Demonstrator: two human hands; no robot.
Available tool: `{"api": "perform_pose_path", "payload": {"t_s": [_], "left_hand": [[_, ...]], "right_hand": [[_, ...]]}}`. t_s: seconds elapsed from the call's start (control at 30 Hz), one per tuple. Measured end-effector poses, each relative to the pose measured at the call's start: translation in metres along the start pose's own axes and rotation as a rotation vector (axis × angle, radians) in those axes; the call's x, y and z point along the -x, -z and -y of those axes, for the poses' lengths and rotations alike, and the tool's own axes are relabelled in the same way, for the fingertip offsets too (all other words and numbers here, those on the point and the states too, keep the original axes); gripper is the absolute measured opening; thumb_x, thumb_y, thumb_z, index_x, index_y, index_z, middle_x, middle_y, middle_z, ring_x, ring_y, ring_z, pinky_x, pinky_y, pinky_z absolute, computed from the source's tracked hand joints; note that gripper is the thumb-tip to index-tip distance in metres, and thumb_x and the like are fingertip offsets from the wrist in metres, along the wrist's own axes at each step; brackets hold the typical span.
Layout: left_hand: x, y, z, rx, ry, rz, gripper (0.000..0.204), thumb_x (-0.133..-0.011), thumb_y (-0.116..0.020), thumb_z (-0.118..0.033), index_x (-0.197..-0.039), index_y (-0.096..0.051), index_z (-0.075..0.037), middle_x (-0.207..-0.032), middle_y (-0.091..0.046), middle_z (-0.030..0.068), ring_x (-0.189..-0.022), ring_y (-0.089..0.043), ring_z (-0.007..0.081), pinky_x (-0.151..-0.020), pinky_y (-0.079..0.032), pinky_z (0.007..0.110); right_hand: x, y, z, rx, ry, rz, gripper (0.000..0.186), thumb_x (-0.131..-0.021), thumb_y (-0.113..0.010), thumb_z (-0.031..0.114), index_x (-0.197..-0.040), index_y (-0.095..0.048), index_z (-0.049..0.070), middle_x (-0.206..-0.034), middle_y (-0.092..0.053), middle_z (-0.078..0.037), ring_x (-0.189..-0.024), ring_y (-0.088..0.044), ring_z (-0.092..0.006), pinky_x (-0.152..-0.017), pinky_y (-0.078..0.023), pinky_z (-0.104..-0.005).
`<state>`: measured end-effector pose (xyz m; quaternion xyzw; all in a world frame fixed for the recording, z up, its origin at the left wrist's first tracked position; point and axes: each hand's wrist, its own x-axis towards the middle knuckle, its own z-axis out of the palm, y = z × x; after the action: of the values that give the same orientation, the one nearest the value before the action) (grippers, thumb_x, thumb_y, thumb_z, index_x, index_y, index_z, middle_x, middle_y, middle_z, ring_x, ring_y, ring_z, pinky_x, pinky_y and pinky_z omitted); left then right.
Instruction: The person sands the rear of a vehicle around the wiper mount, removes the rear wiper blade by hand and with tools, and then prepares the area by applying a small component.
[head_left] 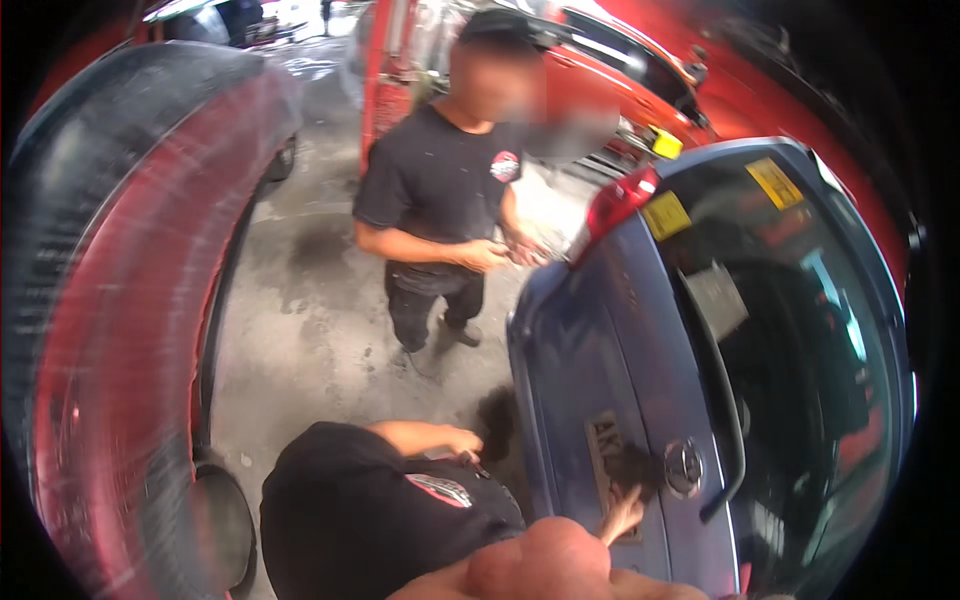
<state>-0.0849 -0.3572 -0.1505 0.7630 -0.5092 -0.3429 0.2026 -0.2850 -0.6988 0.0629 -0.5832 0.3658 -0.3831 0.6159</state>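
My right hand [624,511] reaches over the lower tailgate of a blue-grey hatchback [575,370]. Its fingers are stretched out at the number plate [601,455], and I cannot tell whether they touch it. Beside those fingers, a dark patch covers part of the plate; what it is stays unclear. My left hand [463,445] is held in front of my black shirt [340,505], its fingers curled. Whatever they may hold is too small to make out. A round badge [684,468] sits on the tailgate, close to my right hand.
Across from me stands a person in a black shirt [420,180], hands together at the waist by the tail light [615,210]. A red car panel under clear sheeting [130,300] runs along the left. Behind are a red post [388,100] and an orange car [590,85].
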Motion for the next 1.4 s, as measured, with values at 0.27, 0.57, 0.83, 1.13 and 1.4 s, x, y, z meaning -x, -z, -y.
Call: {"api": "perform_pose_path", "payload": {"t_s": [0.27,0.57,0.83,1.13,1.4], "left_hand": [[0.146,0.029,0.002,2.129,0.257,-1.172,0.092,-0.083,-0.051,-0.079,-0.148,-0.036,-0.016,-0.131,-0.056,0.0142,-0.121,-0.053,0.0330,-0.102,-0.040,0.053],[0.090,-0.069,0.071,1.245,0.683,-0.633,0.079,-0.087,-0.057,-0.067,-0.133,-0.056,-0.003,-0.129,-0.061,0.0214,-0.119,-0.059,0.0312,-0.099,-0.046,0.044],[0.116,-0.102,0.122,0.560,0.786,-0.309,0.063,-0.088,-0.058,-0.055,-0.111,-0.067,0.002,-0.110,-0.066,0.0286,-0.103,-0.066,0.0393,-0.084,-0.052,0.045],[0.141,-0.020,0.221,0.220,0.719,-0.188,0.053,-0.091,-0.056,-0.050,-0.110,-0.070,-0.003,-0.111,-0.068,0.0236,-0.106,-0.065,0.0373,-0.092,-0.049,0.045],[0.118,0.038,0.231,0.305,0.621,0.058,0.053,-0.093,-0.054,-0.050,-0.105,-0.070,-0.001,-0.106,-0.068,0.0240,-0.101,-0.065,0.0390,-0.087,-0.051,0.047]], "right_hand": [[-0.002,0.043,0.000,0.047,-0.075,-0.019,0.047,-0.096,-0.065,0.037,-0.093,-0.064,-0.010,-0.088,-0.069,-0.018,-0.077,-0.070,-0.0247,-0.069,-0.059,-0.0347],[-0.007,0.009,0.011,-0.156,-0.047,0.082,0.043,-0.095,-0.068,0.033,-0.115,-0.057,-0.003,-0.106,-0.065,-0.012,-0.091,-0.065,-0.0220,-0.080,-0.055,-0.0346],[-0.005,0.024,-0.012,-0.061,0.010,-0.115,0.039,-0.093,-0.070,0.035,-0.102,-0.062,-0.002,-0.093,-0.066,-0.010,-0.078,-0.064,-0.0163,-0.072,-0.056,-0.0336],[0.006,-0.003,0.000,-0.177,0.004,-0.334,0.039,-0.093,-0.070,0.029,-0.118,-0.062,0.001,-0.090,-0.066,-0.008,-0.069,-0.064,-0.0151,-0.060,-0.058,-0.0298],[-0.003,0.022,-0.021,0.181,0.019,-0.374,0.041,-0.095,-0.066,0.033,-0.111,-0.061,-0.005,-0.099,-0.064,-0.008,-0.076,-0.064,-0.0183,-0.068,-0.059,-0.0347]]}}
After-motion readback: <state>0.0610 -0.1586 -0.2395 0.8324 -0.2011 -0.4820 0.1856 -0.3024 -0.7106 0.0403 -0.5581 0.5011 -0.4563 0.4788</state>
